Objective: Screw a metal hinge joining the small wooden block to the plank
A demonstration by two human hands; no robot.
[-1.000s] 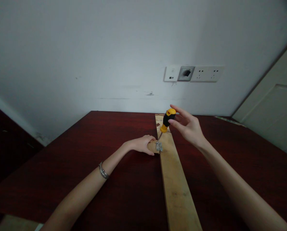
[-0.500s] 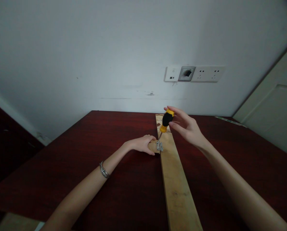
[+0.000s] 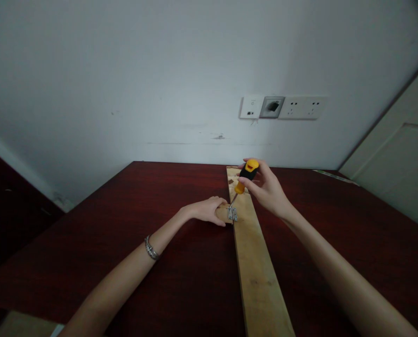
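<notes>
Dark red table (image 3: 125,243) at mid-frame — right hand (image 3: 268,189) is gripping the screwdriver (image 3: 246,175), so keep it upright while left hand (image 3: 209,210) is clamping the small wood block (image 3: 223,214) and hinge (image 3: 232,214) against the plank (image 3: 258,271).

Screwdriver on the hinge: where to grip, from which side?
Best grip looks like the thick black-and-yellow handle of the screwdriver, taken from the right, as the right hand does now. The shaft slants down-left to the hinge, and the left hand blocks the left side beside the plank.
</notes>
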